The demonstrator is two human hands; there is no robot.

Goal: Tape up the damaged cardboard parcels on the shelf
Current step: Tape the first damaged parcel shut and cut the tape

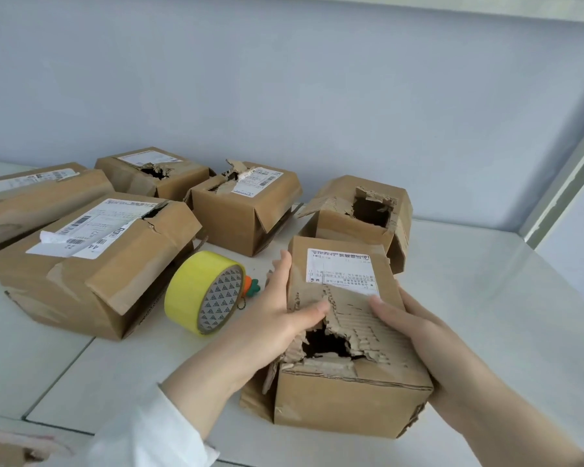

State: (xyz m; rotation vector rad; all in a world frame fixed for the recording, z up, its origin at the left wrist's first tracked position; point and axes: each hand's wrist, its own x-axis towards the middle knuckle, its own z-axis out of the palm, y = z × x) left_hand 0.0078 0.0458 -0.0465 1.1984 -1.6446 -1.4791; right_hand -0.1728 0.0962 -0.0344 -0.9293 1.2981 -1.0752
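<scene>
A torn cardboard parcel with a ragged hole in its top and a white label stands at the front of the white shelf. My left hand holds its left side, thumb lying on the torn top. My right hand clasps the right side, thumb on the ripped corrugated layer. A roll of yellow tape stands on edge just left of my left hand, leaning against a large labelled parcel. Three more parcels with holes sit behind: one, another, a third.
A long parcel lies at the far left. A small orange and green carrot charm sits behind the tape roll. The pale wall closes the back; a shelf upright runs along the right. Bare shelf surface lies to the right.
</scene>
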